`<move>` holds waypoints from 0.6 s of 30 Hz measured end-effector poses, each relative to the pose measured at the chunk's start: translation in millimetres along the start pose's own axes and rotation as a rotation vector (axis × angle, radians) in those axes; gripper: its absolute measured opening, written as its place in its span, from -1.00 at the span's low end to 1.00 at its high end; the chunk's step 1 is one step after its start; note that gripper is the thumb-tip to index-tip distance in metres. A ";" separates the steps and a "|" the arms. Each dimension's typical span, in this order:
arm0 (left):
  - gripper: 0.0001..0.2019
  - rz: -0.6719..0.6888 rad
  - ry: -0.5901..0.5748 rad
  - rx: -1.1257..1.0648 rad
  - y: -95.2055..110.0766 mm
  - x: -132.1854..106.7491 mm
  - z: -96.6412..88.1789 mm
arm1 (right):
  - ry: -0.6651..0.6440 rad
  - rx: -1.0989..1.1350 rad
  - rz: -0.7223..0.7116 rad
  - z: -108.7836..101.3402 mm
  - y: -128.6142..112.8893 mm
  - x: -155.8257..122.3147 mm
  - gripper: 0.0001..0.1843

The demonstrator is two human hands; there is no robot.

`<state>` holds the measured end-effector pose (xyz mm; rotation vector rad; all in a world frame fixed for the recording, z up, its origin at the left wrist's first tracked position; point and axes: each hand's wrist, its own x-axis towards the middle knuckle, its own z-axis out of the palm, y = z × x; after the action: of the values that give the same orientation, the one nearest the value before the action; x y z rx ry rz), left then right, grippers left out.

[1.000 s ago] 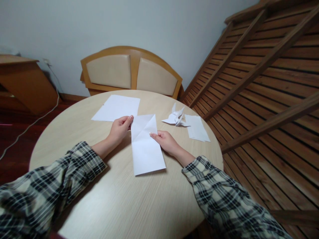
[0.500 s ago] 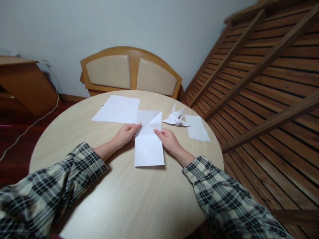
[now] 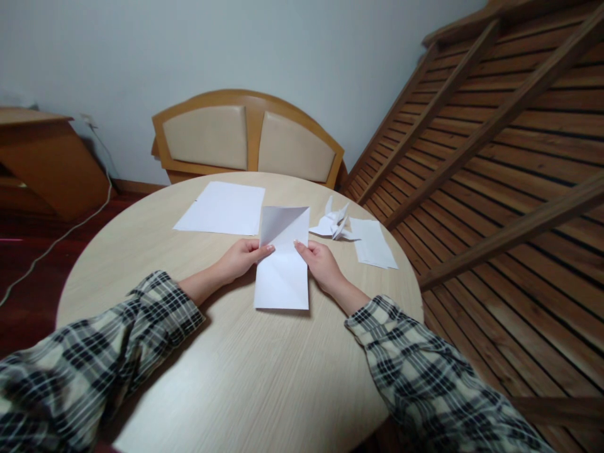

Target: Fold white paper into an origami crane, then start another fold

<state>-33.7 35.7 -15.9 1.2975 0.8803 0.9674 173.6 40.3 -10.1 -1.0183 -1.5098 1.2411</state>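
Observation:
A white sheet of paper (image 3: 282, 277) lies on the round table (image 3: 226, 365) in front of me, its far part folded up and standing. My left hand (image 3: 241, 257) pinches the sheet's left edge near the fold. My right hand (image 3: 319, 263) pinches the right edge at the same height. Both arms wear plaid sleeves.
A flat white sheet (image 3: 221, 207) lies at the table's far left. A folded paper crane (image 3: 334, 221) sits at the far right, next to another sheet (image 3: 374, 243). A padded chair (image 3: 245, 137) stands behind the table. Wooden slats (image 3: 495, 189) rise on the right.
The sheet has been pulled in and folded narrower. Its far part has lifted off the table, and both hands have moved closer together along its edges.

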 end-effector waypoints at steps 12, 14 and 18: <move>-0.55 0.034 0.010 0.119 7.8 -4.1 1.9 | 0.000 0.020 0.056 0.5 -1.8 -1.8 -0.50; -0.58 0.054 0.023 0.134 8.9 -4.0 2.7 | -0.003 0.052 0.069 1.6 -2.5 -2.5 -0.50; -0.60 0.069 0.074 0.169 9.2 -3.7 3.7 | -0.002 0.100 0.086 3.4 -4.4 -3.8 -0.50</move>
<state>-32.3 31.1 -6.4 1.4512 0.9973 1.0180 171.1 35.2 -6.6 -1.0243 -1.4035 1.3645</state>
